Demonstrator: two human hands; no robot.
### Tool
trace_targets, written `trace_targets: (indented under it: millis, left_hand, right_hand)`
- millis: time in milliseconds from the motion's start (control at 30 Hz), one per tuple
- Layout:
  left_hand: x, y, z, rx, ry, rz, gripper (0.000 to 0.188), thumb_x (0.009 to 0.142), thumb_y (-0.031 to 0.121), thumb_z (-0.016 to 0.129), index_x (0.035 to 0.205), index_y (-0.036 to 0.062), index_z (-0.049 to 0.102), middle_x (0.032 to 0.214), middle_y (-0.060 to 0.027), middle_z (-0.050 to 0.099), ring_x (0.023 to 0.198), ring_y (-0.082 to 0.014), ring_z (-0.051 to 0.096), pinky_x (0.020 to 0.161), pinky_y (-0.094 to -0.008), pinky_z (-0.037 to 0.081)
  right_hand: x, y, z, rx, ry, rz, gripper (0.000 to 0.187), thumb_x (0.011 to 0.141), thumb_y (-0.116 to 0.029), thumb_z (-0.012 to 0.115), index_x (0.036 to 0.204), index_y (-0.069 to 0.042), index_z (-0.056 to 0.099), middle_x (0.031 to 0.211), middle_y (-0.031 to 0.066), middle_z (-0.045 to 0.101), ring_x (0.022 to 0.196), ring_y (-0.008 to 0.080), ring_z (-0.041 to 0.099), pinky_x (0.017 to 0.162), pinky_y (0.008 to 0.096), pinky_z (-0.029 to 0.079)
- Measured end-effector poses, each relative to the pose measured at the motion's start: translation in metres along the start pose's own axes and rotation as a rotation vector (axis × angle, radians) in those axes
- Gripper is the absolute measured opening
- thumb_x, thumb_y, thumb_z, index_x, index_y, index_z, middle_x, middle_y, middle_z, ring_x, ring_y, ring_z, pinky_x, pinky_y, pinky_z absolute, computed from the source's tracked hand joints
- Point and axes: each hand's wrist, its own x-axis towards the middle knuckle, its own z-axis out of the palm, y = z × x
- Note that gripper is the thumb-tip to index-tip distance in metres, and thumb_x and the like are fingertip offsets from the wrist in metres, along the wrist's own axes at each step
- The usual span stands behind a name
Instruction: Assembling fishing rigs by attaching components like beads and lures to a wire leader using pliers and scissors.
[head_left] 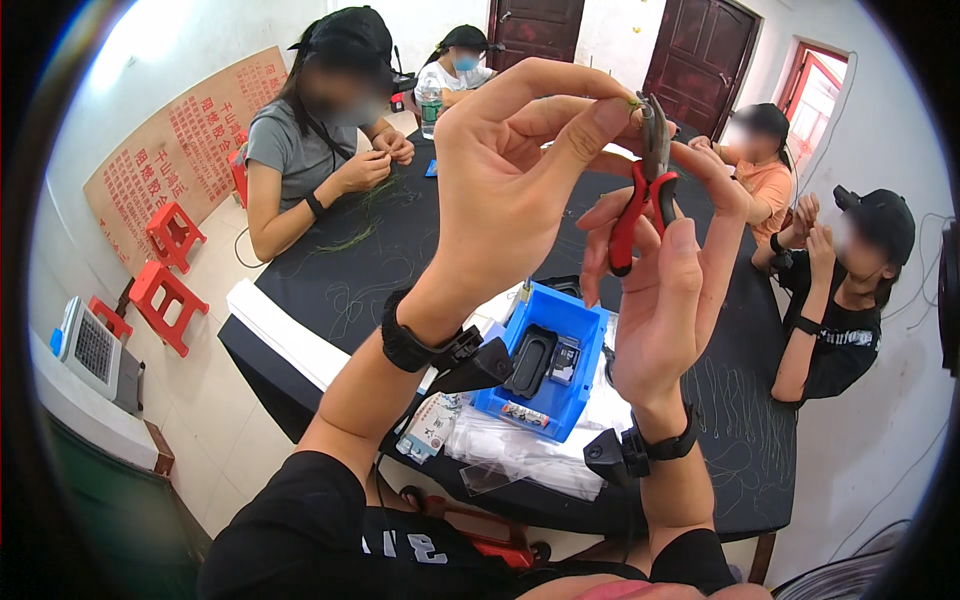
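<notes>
Both my hands are raised over the table. My right hand [660, 320] holds a pair of pliers [627, 228] with red and black handles, its metal jaws pointing up. The handles lie against the fingers and thumb. My left hand [510, 190] is closed in a pinch, thumb against forefinger, right beside the jaws. A tiny greenish bit of thread or cord [635, 103] shows at those fingertips; most of it is hidden. Whether the jaws grip it, I cannot tell.
Below my hands, a blue bin [487, 402] holds a black case and small boxes. Clear plastic bags [520, 440] lie beside it. Green threads [355, 235] lie on the black-covered table [300, 290]. Several people sit around it. Red stools [165, 300] stand at left.
</notes>
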Motion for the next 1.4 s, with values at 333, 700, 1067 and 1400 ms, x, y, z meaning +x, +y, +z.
trace_targets:
  millis: [333, 700, 1067, 1400]
  left_hand:
    - [0.001, 0.001, 0.000, 0.030, -0.022, 0.017, 0.016, 0.102, 0.002, 0.069, 0.116, -0.0062, 0.068, 0.101, -0.0177, 0.079, 0.095, -0.0224, 0.078, 0.084, -0.0350, 0.066]
    - [0.001, 0.008, -0.001, 0.147, -0.081, 0.022, 0.018, 0.106, 0.005, 0.064, 0.120, -0.0052, 0.067, 0.099, -0.0175, 0.079, 0.088, -0.0228, 0.079, 0.074, -0.0331, 0.066]
    - [-0.011, 0.012, 0.006, 0.569, -0.064, 0.217, 0.011, 0.100, -0.005, 0.068, 0.110, -0.0081, 0.068, 0.081, -0.0026, 0.070, 0.069, -0.0017, 0.060, 0.059, -0.0173, 0.043]
    - [-0.026, 0.003, 0.022, 0.655, 0.070, 0.283, 0.009, 0.095, -0.006, 0.071, 0.105, -0.0054, 0.072, 0.073, 0.0008, 0.068, 0.059, 0.0026, 0.050, 0.050, -0.0163, 0.035]
  right_hand:
    - [-0.001, 0.001, 0.001, -0.052, 0.042, -0.021, 0.049, 0.112, -0.031, 0.043, 0.152, -0.004, 0.035, 0.095, 0.0144, 0.066, 0.069, 0.0109, 0.059, 0.053, 0.0225, 0.045]
    - [-0.003, 0.007, -0.007, -0.196, 0.119, -0.135, 0.051, 0.106, -0.011, 0.055, 0.152, 0.003, 0.039, 0.105, 0.0109, 0.065, 0.079, 0.0055, 0.051, 0.066, 0.0189, 0.038]
    - [-0.007, 0.007, -0.009, -0.317, 0.245, -0.125, 0.037, 0.108, -0.017, 0.057, 0.132, 0.008, 0.068, 0.108, 0.0110, 0.075, 0.081, 0.0070, 0.063, 0.068, 0.0216, 0.050]
    - [-0.008, 0.004, 0.005, -0.351, 0.346, -0.145, 0.035, 0.108, -0.019, 0.057, 0.129, 0.007, 0.069, 0.091, 0.0068, 0.071, 0.070, 0.0042, 0.057, 0.059, 0.0199, 0.043]
